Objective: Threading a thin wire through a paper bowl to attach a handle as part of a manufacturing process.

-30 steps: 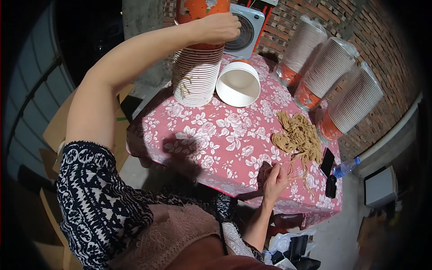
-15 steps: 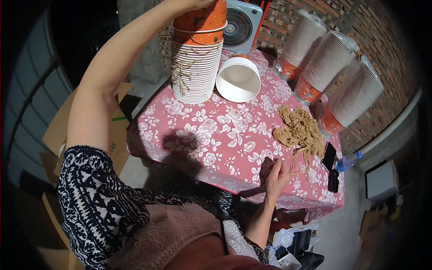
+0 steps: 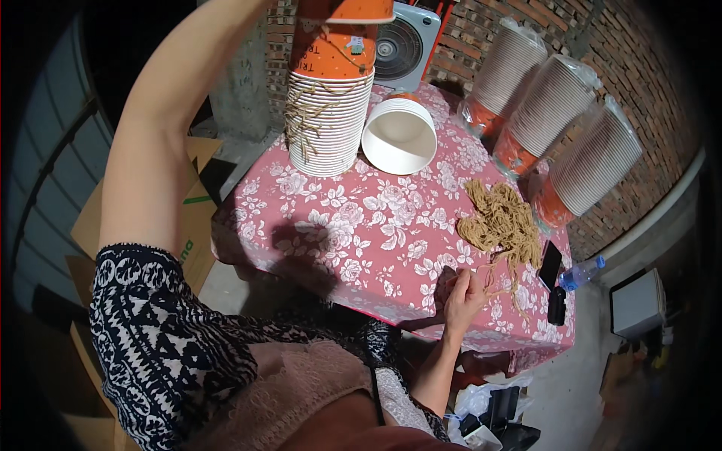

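A tall upside-down stack of paper buckets (image 3: 327,128) stands at the table's far left, with tan cord ends hanging out between the white rims. Above its orange top, another orange bucket (image 3: 350,10) with a white rim is partly cut off by the upper edge. My left forearm (image 3: 188,60) reaches up toward it; the left hand itself is out of view. Over the near right of the table, my right hand (image 3: 465,298) is closed in a pinch on thin tan cord (image 3: 495,289). The strands run beside a loose heap of cord (image 3: 500,222).
A white bucket (image 3: 398,139) lies on its side beside the stack. Several plastic-wrapped bucket stacks (image 3: 553,109) stand at the back right. A phone (image 3: 550,263), a black case (image 3: 556,306) and a water bottle (image 3: 582,273) lie at the right edge. Behind is a fan (image 3: 406,45).
My left arm has moved up, and its hand has left the picture. The top orange bucket has risen, exposing more of the one below. My right hand has hardly moved.
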Action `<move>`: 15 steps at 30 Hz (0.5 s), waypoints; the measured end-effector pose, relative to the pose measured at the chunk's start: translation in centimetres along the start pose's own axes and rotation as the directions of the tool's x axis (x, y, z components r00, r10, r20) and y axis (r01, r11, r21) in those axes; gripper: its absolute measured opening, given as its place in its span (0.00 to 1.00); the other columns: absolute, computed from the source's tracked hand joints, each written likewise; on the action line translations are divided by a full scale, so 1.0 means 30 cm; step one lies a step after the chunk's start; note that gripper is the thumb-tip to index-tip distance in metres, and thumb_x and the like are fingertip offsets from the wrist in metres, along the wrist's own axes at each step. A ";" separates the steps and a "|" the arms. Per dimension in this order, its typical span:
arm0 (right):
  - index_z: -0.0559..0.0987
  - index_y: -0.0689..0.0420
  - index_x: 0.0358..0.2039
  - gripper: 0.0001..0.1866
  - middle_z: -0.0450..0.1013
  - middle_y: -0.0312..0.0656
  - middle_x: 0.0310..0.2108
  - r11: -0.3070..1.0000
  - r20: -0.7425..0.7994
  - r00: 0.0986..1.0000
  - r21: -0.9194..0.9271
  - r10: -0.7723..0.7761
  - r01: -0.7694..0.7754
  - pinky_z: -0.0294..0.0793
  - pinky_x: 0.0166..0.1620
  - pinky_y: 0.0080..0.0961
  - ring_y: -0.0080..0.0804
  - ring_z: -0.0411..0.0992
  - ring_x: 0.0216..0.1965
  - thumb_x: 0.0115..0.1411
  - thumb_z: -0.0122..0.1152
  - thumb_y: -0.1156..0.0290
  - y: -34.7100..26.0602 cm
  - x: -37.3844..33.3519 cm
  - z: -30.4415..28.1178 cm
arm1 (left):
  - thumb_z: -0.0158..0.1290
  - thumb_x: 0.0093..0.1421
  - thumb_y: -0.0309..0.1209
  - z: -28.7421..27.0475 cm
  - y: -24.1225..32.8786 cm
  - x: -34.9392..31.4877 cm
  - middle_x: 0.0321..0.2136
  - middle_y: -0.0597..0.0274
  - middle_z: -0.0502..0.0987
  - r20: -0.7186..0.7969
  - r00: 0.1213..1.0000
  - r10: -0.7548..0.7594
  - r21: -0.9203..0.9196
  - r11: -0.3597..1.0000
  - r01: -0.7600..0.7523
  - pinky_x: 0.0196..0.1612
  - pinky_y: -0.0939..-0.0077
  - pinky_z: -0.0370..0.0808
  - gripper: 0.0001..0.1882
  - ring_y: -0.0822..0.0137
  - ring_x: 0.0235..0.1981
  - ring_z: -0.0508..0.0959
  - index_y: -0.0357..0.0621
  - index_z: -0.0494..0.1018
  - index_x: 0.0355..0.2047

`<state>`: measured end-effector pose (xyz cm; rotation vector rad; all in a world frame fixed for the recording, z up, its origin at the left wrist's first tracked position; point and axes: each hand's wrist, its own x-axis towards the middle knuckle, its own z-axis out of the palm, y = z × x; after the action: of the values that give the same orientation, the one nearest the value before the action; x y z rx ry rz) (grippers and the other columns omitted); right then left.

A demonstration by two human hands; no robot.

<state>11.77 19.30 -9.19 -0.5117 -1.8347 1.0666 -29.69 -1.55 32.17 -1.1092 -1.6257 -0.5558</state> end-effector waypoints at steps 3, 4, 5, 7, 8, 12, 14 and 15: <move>0.76 0.66 0.28 0.15 0.68 0.34 0.16 1.000 0.001 1.000 0.013 0.016 -0.016 0.61 0.22 0.19 0.16 0.63 0.18 0.70 0.50 0.71 0.010 -0.002 -0.005 | 0.56 0.50 0.32 -0.145 0.093 0.109 0.26 0.44 0.80 -0.001 0.997 -0.081 -0.003 0.997 0.081 0.36 0.59 0.78 0.10 0.50 0.31 0.82 0.37 0.78 0.27; 0.76 0.66 0.28 0.15 0.68 0.34 0.16 1.000 0.004 1.000 0.028 0.012 -0.012 0.61 0.22 0.19 0.16 0.63 0.18 0.70 0.50 0.71 0.010 -0.002 -0.005 | 0.57 0.50 0.33 -0.180 0.084 0.140 0.27 0.44 0.80 0.009 0.999 -0.040 0.061 0.997 0.039 0.36 0.59 0.78 0.10 0.49 0.32 0.82 0.37 0.79 0.26; 0.76 0.66 0.27 0.15 0.68 0.34 0.16 0.999 0.012 1.000 0.046 0.008 -0.008 0.60 0.22 0.19 0.15 0.63 0.18 0.70 0.50 0.72 0.007 -0.001 -0.001 | 0.57 0.49 0.33 -0.220 0.074 0.164 0.27 0.44 0.80 0.023 1.000 -0.001 0.130 0.992 -0.002 0.36 0.58 0.78 0.11 0.49 0.32 0.82 0.37 0.79 0.26; 0.76 0.66 0.27 0.15 0.68 0.33 0.16 0.999 0.019 1.000 0.053 0.000 -0.001 0.60 0.22 0.19 0.15 0.63 0.18 0.70 0.50 0.72 -0.010 0.001 0.004 | 0.60 0.50 0.37 -0.284 0.060 0.190 0.29 0.42 0.80 0.048 0.999 -0.001 0.358 0.934 -0.016 0.38 0.56 0.78 0.13 0.46 0.34 0.82 0.37 0.80 0.26; 0.76 0.66 0.27 0.15 0.68 0.33 0.16 0.999 0.016 1.000 0.050 0.000 -0.001 0.60 0.21 0.18 0.15 0.62 0.17 0.70 0.50 0.72 -0.014 0.000 0.005 | 0.61 0.51 0.38 -0.309 0.062 0.187 0.30 0.41 0.80 0.036 0.999 0.012 0.434 0.901 -0.027 0.38 0.55 0.78 0.14 0.45 0.34 0.81 0.37 0.80 0.26; 0.75 0.66 0.26 0.15 0.67 0.32 0.15 0.996 0.013 1.000 0.091 0.004 -0.005 0.59 0.21 0.18 0.14 0.61 0.17 0.70 0.50 0.72 0.000 0.001 0.009 | 0.61 0.52 0.37 -0.412 0.076 0.174 0.34 0.39 0.80 0.061 0.986 -0.153 0.620 0.780 0.083 0.45 0.55 0.78 0.15 0.43 0.41 0.81 0.35 0.79 0.32; 0.75 0.65 0.25 0.15 0.67 0.32 0.15 0.996 0.019 1.000 0.090 0.006 -0.008 0.59 0.21 0.18 0.15 0.61 0.17 0.70 0.50 0.72 0.000 0.002 0.006 | 0.59 0.53 0.36 -0.457 0.063 0.165 0.34 0.38 0.80 -0.010 0.976 -0.218 0.662 0.730 0.170 0.45 0.55 0.78 0.13 0.43 0.41 0.81 0.37 0.80 0.31; 0.75 0.65 0.25 0.15 0.67 0.32 0.15 0.997 0.023 1.000 0.082 0.010 -0.012 0.59 0.21 0.19 0.15 0.61 0.17 0.70 0.50 0.72 -0.001 0.001 0.003 | 0.57 0.53 0.35 -0.513 0.072 0.235 0.31 0.39 0.81 0.308 0.688 -0.656 0.682 0.657 0.321 0.40 0.54 0.79 0.11 0.42 0.37 0.82 0.39 0.80 0.29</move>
<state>11.67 19.28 -9.16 -0.4633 -1.8008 1.1544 -20.45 -10.09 43.68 -0.3027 -2.4295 -0.0370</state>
